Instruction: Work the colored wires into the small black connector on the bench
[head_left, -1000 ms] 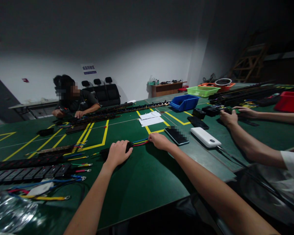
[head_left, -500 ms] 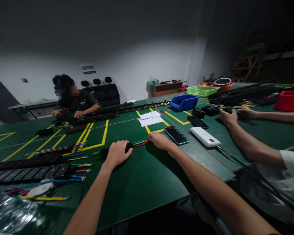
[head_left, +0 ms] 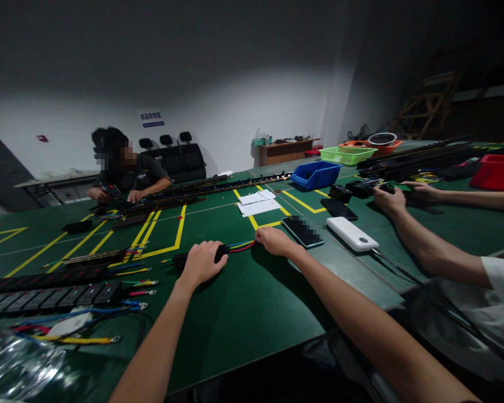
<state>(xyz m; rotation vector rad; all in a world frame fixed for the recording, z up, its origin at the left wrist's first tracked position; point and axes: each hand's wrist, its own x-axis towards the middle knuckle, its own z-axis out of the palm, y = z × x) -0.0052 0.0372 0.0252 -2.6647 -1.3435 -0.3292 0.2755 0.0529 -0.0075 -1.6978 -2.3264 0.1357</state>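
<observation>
My left hand is wrapped over a black part on the green table. Blue, yellow and red wires run from the right end of that part to my right hand, whose closed fingers pinch their far ends. Thin green and yellow wires stick out at the part's left end. Most of the black part is hidden under my left hand. Right of my right hand lies a phone, and a white power bank with a cable is beyond it.
Black socket strips with lugged wires and clear plastic lie at the left. White papers, a blue bin and a red bin stand farther back. Another person's hands work at the right; a person leans over the far side.
My two hands and the wires between them look almost unmoved. The hands of the person at the right have shifted slightly.
</observation>
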